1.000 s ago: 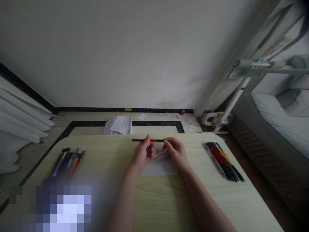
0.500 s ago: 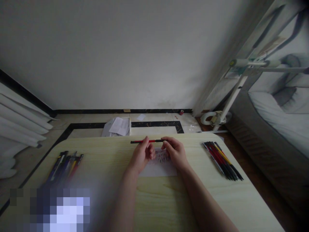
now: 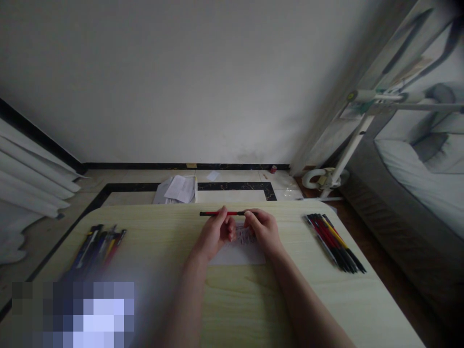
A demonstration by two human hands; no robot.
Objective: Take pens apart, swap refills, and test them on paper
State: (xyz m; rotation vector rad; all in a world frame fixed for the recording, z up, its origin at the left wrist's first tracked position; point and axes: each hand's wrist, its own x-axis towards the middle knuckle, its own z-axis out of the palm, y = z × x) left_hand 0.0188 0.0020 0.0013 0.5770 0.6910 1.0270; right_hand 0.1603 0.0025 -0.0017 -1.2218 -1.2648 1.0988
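Note:
A red and black pen (image 3: 232, 213) lies level between my two hands, above the far part of the table. My left hand (image 3: 216, 232) pinches its red barrel between thumb and fingers. The fingers of my right hand (image 3: 264, 228) are closed around the black right end, which they partly hide. Beneath both hands is a sheet of white paper (image 3: 237, 254) covered with rows of dark and reddish pen marks; my hands hide some of it.
On the right of the wooden table (image 3: 232, 299) lies a row of red, black and yellow pens (image 3: 333, 244). More pens (image 3: 96, 249) lie at the left, partly blurred. Papers (image 3: 179, 188) rest beyond the table's far edge. A white metal frame (image 3: 348, 150) stands at the right.
The pen has shifted slightly to the right, and my right hand's fingers sit further over its black end. The left hand keeps its pinch on the barrel.

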